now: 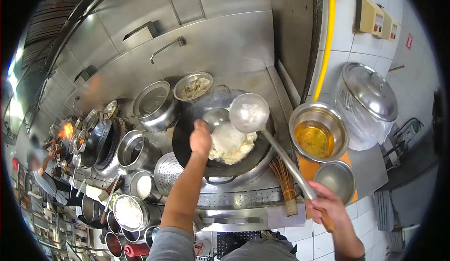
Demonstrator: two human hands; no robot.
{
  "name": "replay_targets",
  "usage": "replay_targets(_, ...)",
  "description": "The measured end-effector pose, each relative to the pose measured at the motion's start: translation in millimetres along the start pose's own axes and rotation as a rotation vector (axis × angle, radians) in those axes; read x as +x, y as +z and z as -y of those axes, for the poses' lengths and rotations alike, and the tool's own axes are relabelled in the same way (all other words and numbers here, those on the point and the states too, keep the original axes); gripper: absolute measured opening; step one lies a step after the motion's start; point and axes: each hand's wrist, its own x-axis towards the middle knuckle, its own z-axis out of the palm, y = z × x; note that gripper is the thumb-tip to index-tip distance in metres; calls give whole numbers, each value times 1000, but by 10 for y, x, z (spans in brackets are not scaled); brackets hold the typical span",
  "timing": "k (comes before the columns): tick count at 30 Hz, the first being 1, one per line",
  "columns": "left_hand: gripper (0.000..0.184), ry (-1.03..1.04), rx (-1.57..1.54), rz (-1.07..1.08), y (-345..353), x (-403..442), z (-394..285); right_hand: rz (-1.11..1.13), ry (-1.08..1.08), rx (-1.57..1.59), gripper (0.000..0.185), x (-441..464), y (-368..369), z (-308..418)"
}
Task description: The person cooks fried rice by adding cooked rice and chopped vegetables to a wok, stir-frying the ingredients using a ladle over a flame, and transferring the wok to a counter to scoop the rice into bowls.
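My right hand is wrapped around the wooden-ended handle of a large ladle. The ladle's round bowl is over the wok, with a whitish film on it. Above the wok's left half, my left hand is closed at the edge of a small metal bowl; the fingertips are hidden. A pale, creamy white and yellowish mass of food lies in the dark wok, right of my left hand and below the ladle.
Right of the wok stand a steel bowl of yellow liquid and another metal bowl. A bamboo brush leans near the wok. A perforated strainer and several pots sit left. A person works far left near flames.
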Motion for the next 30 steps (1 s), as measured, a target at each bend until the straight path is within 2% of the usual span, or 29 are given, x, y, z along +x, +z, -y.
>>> replay_targets(1, 18, -65, -79, -135, -128, 23, 32, 28, 78, 273, 53, 78, 53, -55)
replay_targets(2, 16, -79, -99, -226, -216, 18, 115, 31, 80, 267, 53, 231, 74, -121)
replay_targets(4, 9, -116, -183, -416, -402, -55, 319, 191, 117, 483, 50, 540, 121, -250)
replay_targets(5, 8, -265, -297, -390, -668, -202, 307, 198, 120, 477, 50, 592, 184, -242)
replay_targets(6, 7, -401, -356, -455, -784, -324, 412, 165, 38, 420, 52, 640, 261, -226)
replay_targets(7, 7, -494, -424, -391, -774, -505, 738, 135, -43, 360, 54, 695, 335, -225)
replay_targets(8, 10, -576, -445, -370, -878, -733, 919, 329, -303, 347, 53, 748, 348, -235)
replay_targets(9, 14, -674, -712, -379, -1128, -987, 878, 341, -296, 337, 53, 864, 399, -224)
replay_targets(10, 12, -755, -813, -338, -1188, -1228, 1007, 75, -583, -86, 46, 1028, 469, -161)
replay_targets(11, 15, -819, -939, -396, -1092, -1481, 1175, -206, -851, -514, 40, 1188, 555, -75)
replay_targets(13, 11, -903, -1065, -377, -1104, -1844, 1248, -408, -1257, -1127, 22, 1629, 977, 356)
replay_targets(14, 10, -996, -1184, -383, -941, -1965, 1337, -341, -1323, -950, 28, 2153, 1070, 486)
replay_targets(15, 9, -1092, -1305, -391, -739, -2085, 1419, -332, -989, -772, 37, 2223, 1407, 753)
replay_targets(16, 10, -1141, -1363, -365, -445, -2183, 1554, -218, -996, -432, 44, 2354, 1705, 973)
replay_targets(17, 12, -1181, -1420, -343, -278, -2201, 1641, -278, -1167, -409, 46, 2324, 1989, 1201)
replay_targets(19, 13, -1232, -1448, -298, -73, -2249, 1706, -125, -1108, -278, 45, 2116, 2334, 1555)
replay_targets(21, 17, -1300, -1489, -310, -100, -2315, 1564, -205, -1041, -321, 44, 2179, 2486, 1536)
replay_targets(22, 28, -1272, -1367, -284, -179, -2336, 1482, -175, -965, -321, 44, 2336, 2499, 1391)
replay_targets(23, 28, -1263, -1376, -275, -256, -2289, 1343, -138, -900, -319, 44, 2551, 2489, 1272)
replay_targets(24, 33, -993, -998, -315, -324, -2286, 1154, -35, -840, -290, 41, 2666, 2486, 1290)
replay_targets(25, 38, -714, -619, -332, -436, -2309, 940, -44, -834, -289, 41, 2698, 2470, 1413)
replay_targets(27, 43, -266, -604, -275, -954, -2159, 316, -81, -812, -255, 36, 2720, 2468, 1721)
replay_targets(29, 43, -7, -445, -216, -1181, -1950, -149, -32, -852, -218, 30, 2687, 2393, 1646)
replay_targets(30, 39, 46, -462, -171, -1074, -1909, -327, -94, -829, -188, 31, 2814, 2274, 1420)
